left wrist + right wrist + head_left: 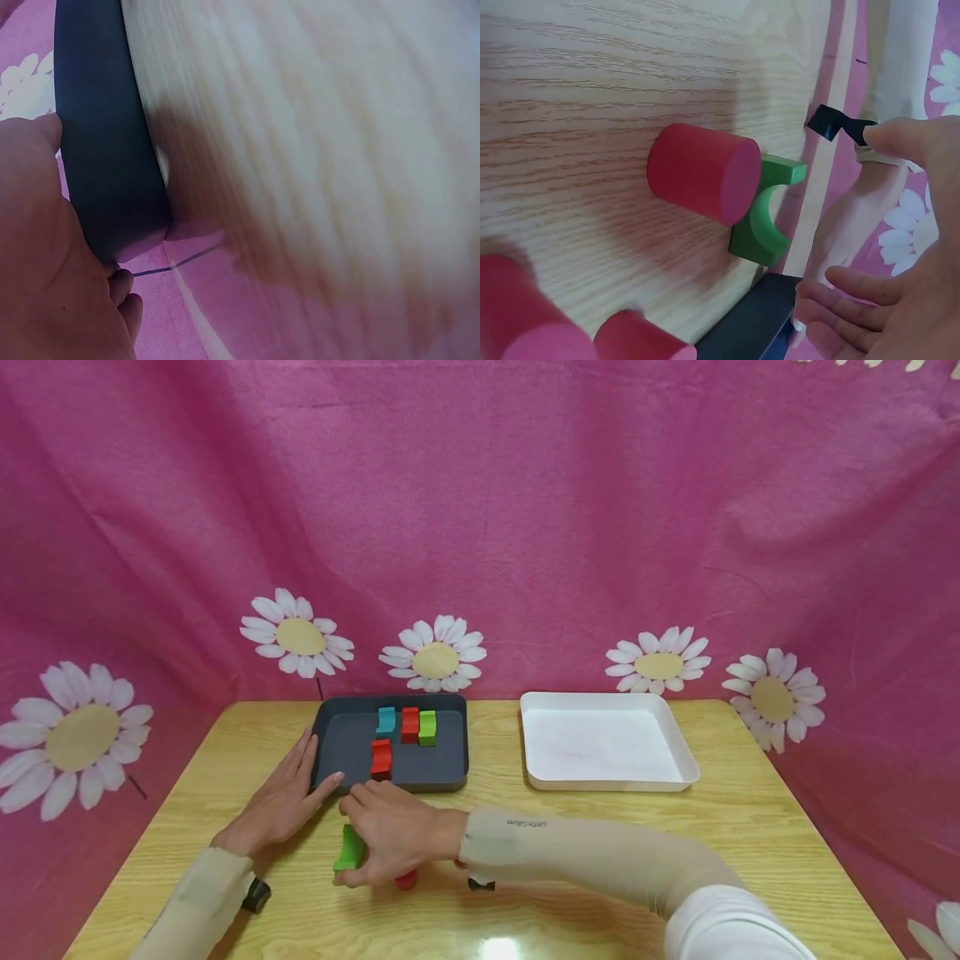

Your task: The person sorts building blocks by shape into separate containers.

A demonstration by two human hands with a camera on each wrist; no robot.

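Two hands beside wooden blocks on a grained table.
Left hand (281, 800) lies flat, fingers straight, against the dark matte tray (337, 747); right hand (393, 835), fingers relaxed and holding nothing, hovers over an arched green block (348, 850).

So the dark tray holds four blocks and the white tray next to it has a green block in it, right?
Not quite. The dark tray does hold four blocks, but the white tray has nothing in it; the head view shows this. A green block lies on the table by the right hand.

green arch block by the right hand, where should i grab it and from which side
Pinch the green arch block across its two flat faces, coming down from above, probably. It stands on the table with its curved cutout to one side, and the red cylinder crowds that side in the right wrist view.
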